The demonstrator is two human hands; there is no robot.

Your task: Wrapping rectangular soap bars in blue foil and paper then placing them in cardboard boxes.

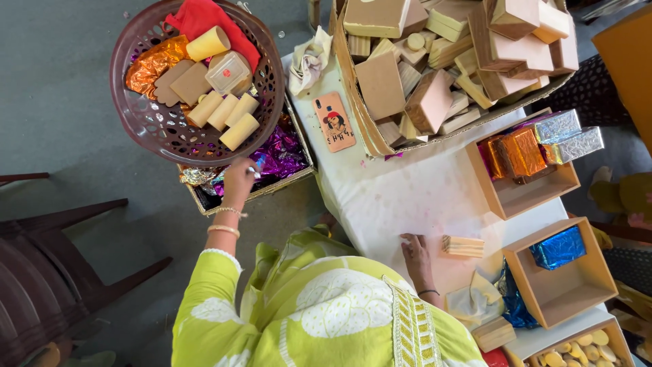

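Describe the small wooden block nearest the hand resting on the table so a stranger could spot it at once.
Start at the white table, below the big cardboard box of wood pieces. The right hand lies flat on its near edge; just beside the fingertips sits the wooden block. It lies alone on the bare tabletop, pale, unwrapped and ridged with lines, unlike the foil-wrapped blocks in the trays nearby.

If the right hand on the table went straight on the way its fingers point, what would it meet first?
Probably the open cardboard box of wooden blocks; the table between it and the right hand looks bare, though depth is unclear.

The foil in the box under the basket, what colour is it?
Purple foil, clearest in the head view.
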